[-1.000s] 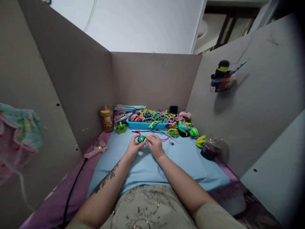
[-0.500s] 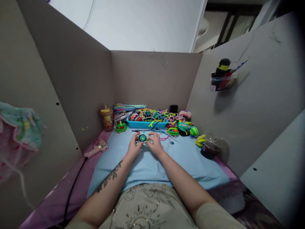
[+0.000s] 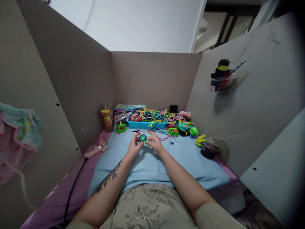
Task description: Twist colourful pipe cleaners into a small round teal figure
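Between my two hands, above the blue cloth (image 3: 114, 159), is a small round pipe-cleaner piece (image 3: 143, 138), ringed in teal and dark blue with a yellow centre. My left hand (image 3: 134, 143) pinches its left side, thumb below and fingers above. On the right side, my right hand (image 3: 154, 143) grips the edge, where some pale green shows near the fingertips. Just beyond the hands lie a black pipe cleaner (image 3: 139, 130) and a pink one (image 3: 164, 138).
A blue tray (image 3: 147, 125) heaped with coloured pipe cleaners stands at the back. Beside it are a green frog-like figure (image 3: 121, 127) and several finished fuzzy pieces (image 3: 183, 126). A pink glue gun (image 3: 96, 150) lies left; a dark cup (image 3: 208, 151) stands right. Grey panels enclose three sides.
The right hand's fingers have shifted slightly on the piece, with the index finger raised a little higher. The left hand keeps its hold almost unchanged.
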Action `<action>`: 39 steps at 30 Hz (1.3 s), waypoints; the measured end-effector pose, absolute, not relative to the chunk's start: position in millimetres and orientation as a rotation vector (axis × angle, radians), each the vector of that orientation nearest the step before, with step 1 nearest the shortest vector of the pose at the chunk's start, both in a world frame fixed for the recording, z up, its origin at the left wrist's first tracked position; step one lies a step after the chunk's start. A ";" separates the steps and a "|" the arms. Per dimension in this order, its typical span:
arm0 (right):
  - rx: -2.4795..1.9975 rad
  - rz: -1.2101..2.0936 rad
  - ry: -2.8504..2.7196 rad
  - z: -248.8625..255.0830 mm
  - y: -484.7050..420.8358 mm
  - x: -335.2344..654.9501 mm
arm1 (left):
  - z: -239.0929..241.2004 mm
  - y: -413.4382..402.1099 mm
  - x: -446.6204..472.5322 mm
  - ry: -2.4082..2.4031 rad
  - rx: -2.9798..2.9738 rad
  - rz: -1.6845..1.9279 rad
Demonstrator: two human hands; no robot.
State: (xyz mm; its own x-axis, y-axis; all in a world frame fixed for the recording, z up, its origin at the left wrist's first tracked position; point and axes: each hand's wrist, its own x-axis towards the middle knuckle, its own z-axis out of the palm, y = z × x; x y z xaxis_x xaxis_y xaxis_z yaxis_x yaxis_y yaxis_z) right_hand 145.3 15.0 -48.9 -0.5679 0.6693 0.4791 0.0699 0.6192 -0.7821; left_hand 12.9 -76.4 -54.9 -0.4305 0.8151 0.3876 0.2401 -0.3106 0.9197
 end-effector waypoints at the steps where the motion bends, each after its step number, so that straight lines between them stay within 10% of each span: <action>1: -0.580 0.928 -2.028 -49.1 15.1 145.1 | -55.4 -75.8 12.5 1.463 1.334 1.796; 39: -0.526 0.553 -1.982 -46.9 8.2 143.6 | -40.6 -84.2 20.8 1.206 0.842 1.734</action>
